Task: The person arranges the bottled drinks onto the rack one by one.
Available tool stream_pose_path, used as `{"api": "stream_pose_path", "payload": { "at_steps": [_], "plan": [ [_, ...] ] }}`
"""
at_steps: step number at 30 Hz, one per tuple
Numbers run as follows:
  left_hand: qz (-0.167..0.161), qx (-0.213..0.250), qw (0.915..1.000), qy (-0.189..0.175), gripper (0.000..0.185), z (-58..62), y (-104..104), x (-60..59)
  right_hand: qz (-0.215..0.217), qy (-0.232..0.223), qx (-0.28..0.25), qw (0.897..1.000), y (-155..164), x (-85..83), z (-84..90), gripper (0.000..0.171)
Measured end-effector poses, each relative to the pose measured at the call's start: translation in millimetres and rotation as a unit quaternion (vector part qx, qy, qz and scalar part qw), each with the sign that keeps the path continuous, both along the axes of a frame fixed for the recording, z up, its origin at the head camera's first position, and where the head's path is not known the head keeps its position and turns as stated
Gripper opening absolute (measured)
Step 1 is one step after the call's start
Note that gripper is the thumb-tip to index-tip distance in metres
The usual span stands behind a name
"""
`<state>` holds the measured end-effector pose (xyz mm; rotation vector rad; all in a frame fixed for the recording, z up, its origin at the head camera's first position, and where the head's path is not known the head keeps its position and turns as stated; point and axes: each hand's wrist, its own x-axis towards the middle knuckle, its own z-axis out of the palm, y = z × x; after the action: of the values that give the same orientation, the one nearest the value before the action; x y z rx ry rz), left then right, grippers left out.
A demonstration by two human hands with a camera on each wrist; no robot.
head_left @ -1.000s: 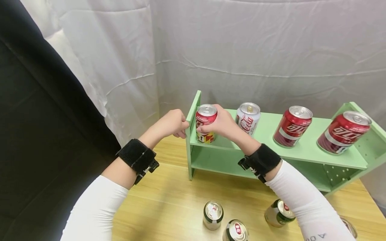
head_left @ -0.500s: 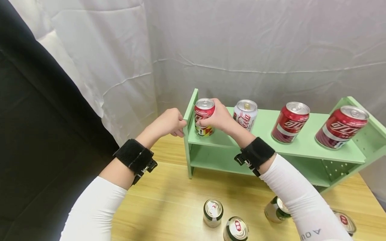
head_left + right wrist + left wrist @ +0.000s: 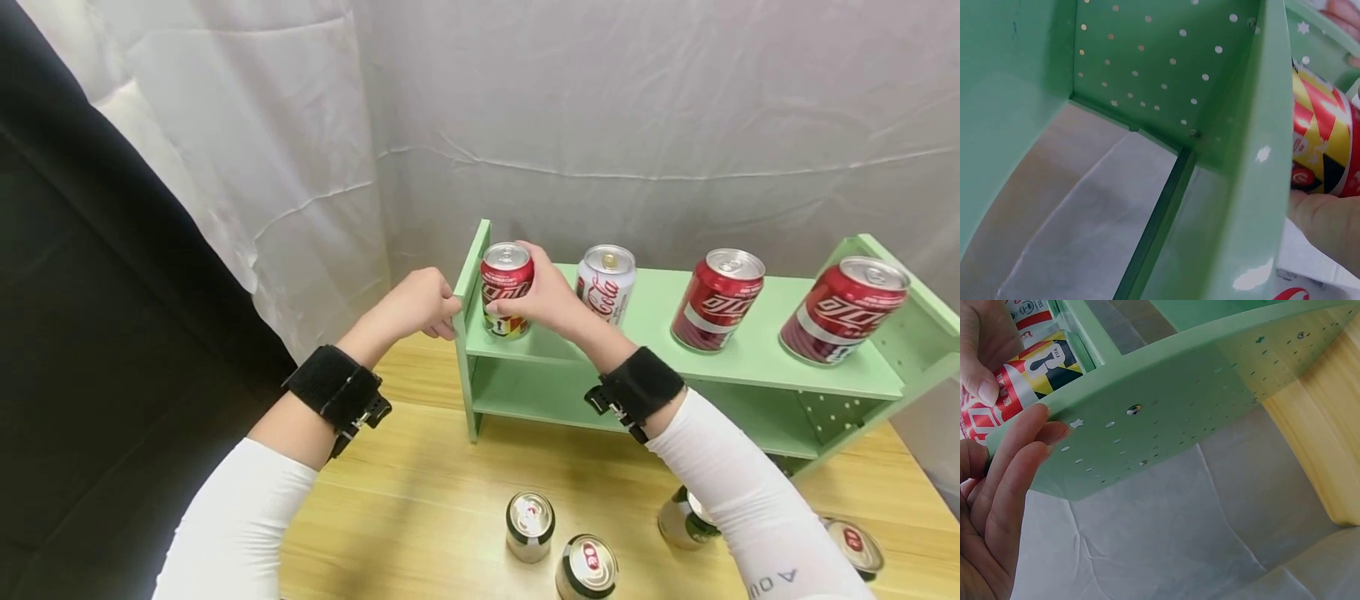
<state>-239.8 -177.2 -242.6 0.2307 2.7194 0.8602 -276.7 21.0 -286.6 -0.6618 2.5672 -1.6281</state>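
Note:
At the left end of the green shelf's upper board point(image 3: 660, 333), my right hand point(image 3: 551, 296) grips a red can point(image 3: 508, 271) with a yellow-and-black patterned base. The can stands upright close to the side panel point(image 3: 462, 350). Thumb and fingers lie on opposite sides of it. My left hand point(image 3: 420, 304) pinches the front edge of that panel; in the left wrist view its fingers point(image 3: 1013, 481) touch the perforated outer face. A white Coca-Cola can point(image 3: 609, 287) stands right of my right hand, partly covered by it.
Two red cans, one mid-board point(image 3: 717, 304) and one near the right end point(image 3: 843, 312), share the upper board. Gold-topped cans stand on the wooden table in front: one left point(image 3: 530, 525), one nearer point(image 3: 587, 571), others point(image 3: 682, 521) beside my right sleeve. Grey cloth point(image 3: 637, 108) hangs behind.
The red can in my right hand has slid slightly back from the upper board's front edge. My left hand keeps its place on the panel. The head view has shifted a little.

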Motion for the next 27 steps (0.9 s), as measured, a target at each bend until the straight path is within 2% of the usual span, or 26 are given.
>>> {"api": "stream_pose_path", "payload": {
  "at_steps": [5,9,13,20,24,27],
  "plan": [
    [-0.005,0.003,0.9999,0.009,0.024,0.3,1,-1.3,-0.015,0.041,0.013,0.999,5,12.0,0.9,0.098],
    [-0.007,0.008,0.9999,0.010,0.024,-0.6,-1,-1.3,-0.003,0.054,-0.004,0.999,12,25.3,-0.4,0.096],
    [-0.005,0.010,0.9999,0.013,0.024,-1.8,-2,-0.3,0.016,0.072,-0.008,0.997,19,37.2,-9.4,0.093],
    [-0.003,0.008,0.9999,0.014,0.025,-0.2,-2,2.0,0.039,0.065,0.011,0.997,36,55.0,-25.2,0.097],
    [-0.002,0.008,0.9999,0.010,0.025,-0.1,-1,1.4,0.048,0.070,-0.012,0.996,43,63.0,-30.8,0.092],
    [-0.006,0.010,0.9999,0.006,0.025,0.0,0,0.8,0.042,0.076,-0.049,0.995,52,73.4,-39.8,0.084]
  ]
}}
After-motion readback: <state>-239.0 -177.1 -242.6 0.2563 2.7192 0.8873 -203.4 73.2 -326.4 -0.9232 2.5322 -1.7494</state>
